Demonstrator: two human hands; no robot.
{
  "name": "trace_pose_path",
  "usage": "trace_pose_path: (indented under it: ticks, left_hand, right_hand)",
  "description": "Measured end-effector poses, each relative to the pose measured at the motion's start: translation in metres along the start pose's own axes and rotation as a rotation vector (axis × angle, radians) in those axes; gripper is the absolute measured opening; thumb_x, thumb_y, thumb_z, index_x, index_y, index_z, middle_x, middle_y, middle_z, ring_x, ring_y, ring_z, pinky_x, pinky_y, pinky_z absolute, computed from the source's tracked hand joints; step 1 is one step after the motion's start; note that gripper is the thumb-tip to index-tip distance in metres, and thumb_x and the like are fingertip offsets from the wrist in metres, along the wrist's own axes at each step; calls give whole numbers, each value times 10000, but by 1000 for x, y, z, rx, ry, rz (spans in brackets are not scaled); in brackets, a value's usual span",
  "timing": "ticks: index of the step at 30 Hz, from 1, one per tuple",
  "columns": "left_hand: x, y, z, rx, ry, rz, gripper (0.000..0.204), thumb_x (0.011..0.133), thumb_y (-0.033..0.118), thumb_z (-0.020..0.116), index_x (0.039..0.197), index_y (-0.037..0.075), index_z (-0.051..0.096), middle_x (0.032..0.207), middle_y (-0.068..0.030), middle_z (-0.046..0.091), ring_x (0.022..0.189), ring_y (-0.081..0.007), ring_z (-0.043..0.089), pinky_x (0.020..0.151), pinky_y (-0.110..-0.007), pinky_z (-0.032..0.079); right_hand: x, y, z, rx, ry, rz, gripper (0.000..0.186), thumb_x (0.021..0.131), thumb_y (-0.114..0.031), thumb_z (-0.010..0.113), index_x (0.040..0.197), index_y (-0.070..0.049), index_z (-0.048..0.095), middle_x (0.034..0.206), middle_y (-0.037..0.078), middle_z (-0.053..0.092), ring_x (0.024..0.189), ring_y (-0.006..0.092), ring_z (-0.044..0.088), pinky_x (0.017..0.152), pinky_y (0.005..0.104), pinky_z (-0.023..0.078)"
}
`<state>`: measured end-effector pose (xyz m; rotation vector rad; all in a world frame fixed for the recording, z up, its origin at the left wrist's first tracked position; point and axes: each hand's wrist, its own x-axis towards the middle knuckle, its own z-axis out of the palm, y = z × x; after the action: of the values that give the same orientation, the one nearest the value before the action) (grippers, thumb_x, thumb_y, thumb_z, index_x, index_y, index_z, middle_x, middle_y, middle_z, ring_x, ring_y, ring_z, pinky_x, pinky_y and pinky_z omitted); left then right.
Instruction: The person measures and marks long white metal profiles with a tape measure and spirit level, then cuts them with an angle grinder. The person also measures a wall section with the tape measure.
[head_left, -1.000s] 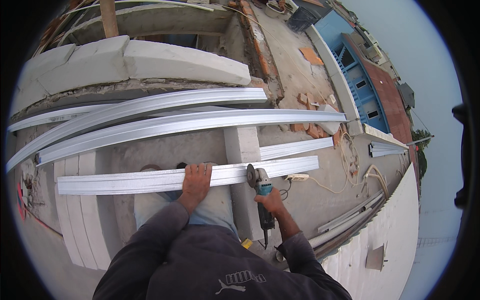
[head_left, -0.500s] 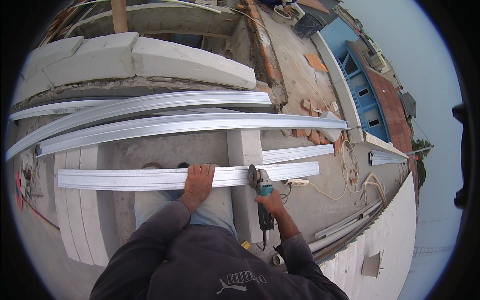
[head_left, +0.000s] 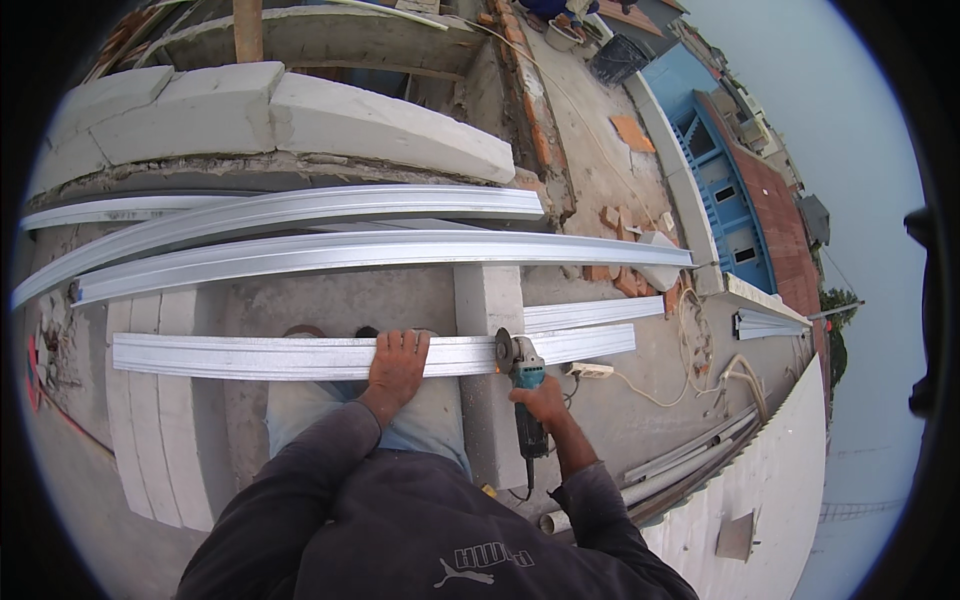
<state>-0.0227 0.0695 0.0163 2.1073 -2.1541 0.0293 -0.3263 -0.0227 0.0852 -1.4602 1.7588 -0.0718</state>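
Note:
My left hand [head_left: 398,364] presses flat on a long silver metal channel strip [head_left: 240,355] that lies crosswise in front of me, resting on an upright grey concrete block [head_left: 487,300]. My right hand [head_left: 541,401] grips a teal angle grinder [head_left: 522,370] by its body. The grinder's disc sits against the strip just right of the block. My knee in light trousers [head_left: 420,425] is under the strip.
Two longer curved metal profiles [head_left: 330,250] lie beyond the strip, with white blocks [head_left: 260,120] behind them. A white power strip [head_left: 590,370] and cable lie on the concrete roof to the right. Pipes [head_left: 690,460] run along the roof edge, with a drop beyond.
The view has shifted slightly. Both hands keep their hold, and the grinder stays at the same place on the strip.

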Motion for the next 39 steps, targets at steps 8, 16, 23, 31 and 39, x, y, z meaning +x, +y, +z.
trace_pose_path:
  ticks: [8, 16, 23, 31, 39]
  left_hand:
    - [-2, -1, -1, 46, 57, 15, 424, 978, 236, 587, 1385, 116, 585, 1118, -91, 601, 1056, -269, 555, 970, -450, 417]
    - [-2, -5, 2, 17, 72, -11, 429, 961, 226, 592, 1368, 94, 604, 1118, -95, 616, 1051, -271, 575, 965, -452, 421]
    - [19, -19, -14, -48, -29, 9, 536, 888, 213, 689, 1392, 55, 590, 1174, -135, 636, 1064, -305, 610, 959, -470, 437]
    - [71, -36, -34, -28, 73, -26, 638, 809, 176, 745, 1405, 26, 571, 1158, -159, 612, 1056, -327, 587, 928, -497, 423]
    - [93, 0, -8, -112, -16, 19, 807, 761, 216, 831, 1475, 31, 505, 1220, -130, 580, 1127, -299, 550, 997, -463, 403]
  right_hand:
    - [10, -6, -4, 5, -12, -140, 436, 669, -254, 867, 969, 42, 752, 922, 164, 763, 838, 265, 739, 752, 408, 574]
    - [-2, -18, -12, 1, -24, -40, 337, 700, -165, 854, 956, 6, 717, 881, 111, 729, 779, 243, 729, 703, 398, 581]
    - [-75, 4, -41, 752, -13, 14, 328, 767, -53, 816, 1050, 1, 659, 839, 89, 704, 709, 217, 731, 658, 369, 618]
    - [-138, 28, -36, 1070, 199, -69, 316, 791, -91, 757, 1061, 22, 639, 821, 131, 717, 707, 237, 734, 673, 380, 627]
    - [-167, 45, -27, 1116, 289, -12, 335, 794, -82, 764, 1085, 24, 637, 857, 124, 717, 732, 243, 744, 675, 383, 632]
